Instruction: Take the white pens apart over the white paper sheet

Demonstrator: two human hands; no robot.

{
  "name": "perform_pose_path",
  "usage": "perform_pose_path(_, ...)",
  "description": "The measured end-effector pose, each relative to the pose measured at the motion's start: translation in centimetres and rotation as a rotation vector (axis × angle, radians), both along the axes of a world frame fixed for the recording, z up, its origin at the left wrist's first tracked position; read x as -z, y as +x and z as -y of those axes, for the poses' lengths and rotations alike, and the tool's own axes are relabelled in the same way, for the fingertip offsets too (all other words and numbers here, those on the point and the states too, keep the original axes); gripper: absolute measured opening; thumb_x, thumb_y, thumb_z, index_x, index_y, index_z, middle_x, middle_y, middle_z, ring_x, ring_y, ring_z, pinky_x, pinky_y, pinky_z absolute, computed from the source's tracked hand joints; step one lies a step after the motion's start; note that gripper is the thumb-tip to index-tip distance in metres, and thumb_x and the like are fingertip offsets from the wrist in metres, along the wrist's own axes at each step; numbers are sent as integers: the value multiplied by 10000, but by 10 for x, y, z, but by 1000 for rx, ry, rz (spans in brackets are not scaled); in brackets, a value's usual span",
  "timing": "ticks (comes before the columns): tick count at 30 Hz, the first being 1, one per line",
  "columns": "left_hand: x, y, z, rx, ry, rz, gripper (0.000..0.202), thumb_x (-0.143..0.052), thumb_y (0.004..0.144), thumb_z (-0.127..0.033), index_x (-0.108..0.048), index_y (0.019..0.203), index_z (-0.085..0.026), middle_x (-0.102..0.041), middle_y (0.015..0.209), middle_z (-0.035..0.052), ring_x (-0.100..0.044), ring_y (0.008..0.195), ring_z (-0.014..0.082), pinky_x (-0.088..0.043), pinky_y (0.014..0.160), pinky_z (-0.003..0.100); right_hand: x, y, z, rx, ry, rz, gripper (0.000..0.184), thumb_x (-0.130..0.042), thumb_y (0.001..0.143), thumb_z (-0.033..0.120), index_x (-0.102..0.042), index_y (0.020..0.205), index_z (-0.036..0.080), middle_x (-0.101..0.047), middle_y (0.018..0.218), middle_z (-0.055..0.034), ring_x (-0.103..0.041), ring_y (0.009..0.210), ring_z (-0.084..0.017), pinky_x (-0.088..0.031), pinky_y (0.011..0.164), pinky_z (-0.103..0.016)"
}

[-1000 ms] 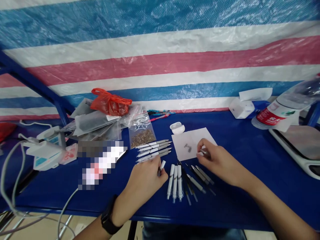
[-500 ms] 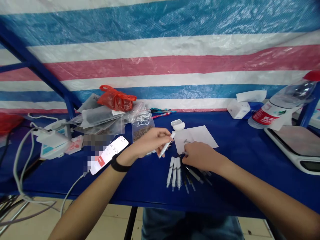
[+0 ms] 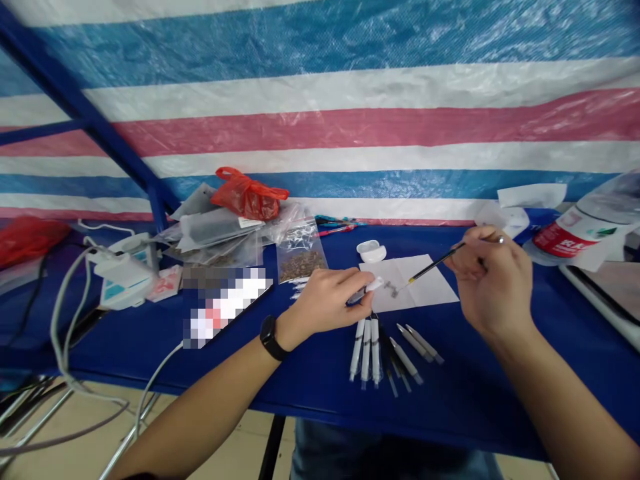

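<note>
White barrel (image 3: pixel 375 285) pinched between thumb and fingers of the left hand (image 3: pixel 330 300), at nine o'clock of the paper (image 3: pixel 433 287); that grip is closed. Right hand (image 3: pixel 485 273), at three o'clock, has its fingers closed on a thin dark refill (image 3: pixel 435 265) slanting down toward eight o'clock. Its tip reaches the springs (image 3: pixel 391 291) on the paper's nine o'clock side; touching or just above, can't tell. Main risk: springs look light and bunched, so a hard poke could tangle them or flick one onto the table (image 3: pixel 480 380). Refill is held well back, so its tip may wobble and miss. Neither hand clearly pins the paper; a nudge could shift it, springs and all. Capped pens (image 3: pixel 367 353) at seven o'clock and bare barrels (image 3: pixel 420 341) at six could roll if the left wrist drops or swings.
</note>
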State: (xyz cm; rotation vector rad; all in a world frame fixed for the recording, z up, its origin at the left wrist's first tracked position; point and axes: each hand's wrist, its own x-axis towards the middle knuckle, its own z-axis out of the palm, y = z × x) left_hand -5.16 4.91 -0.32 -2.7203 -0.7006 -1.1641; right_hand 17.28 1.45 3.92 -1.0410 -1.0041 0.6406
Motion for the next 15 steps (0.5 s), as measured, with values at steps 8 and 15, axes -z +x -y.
perform_pose_path(8,2,5,5,2,42,-27,210,-463,987,-245,-666,977,-191,-627,644,-22,-553,510,85,-397,496,209,12,-16,8,107,61,35,109,-610,765,224,-520,716,261,-298,540,74,-271,497,-126,-242,529,-314)
perform_pose_path(15,5,5,4,7,15,-5,190,-482,985,-241,-661,976,-180,-620,648,-22,-531,502,86,-401,496,208,15,-7,9,163,122,126,110,-570,815,234,-489,749,268,-335,575,59,-324,520,-140,-285,549,-311)
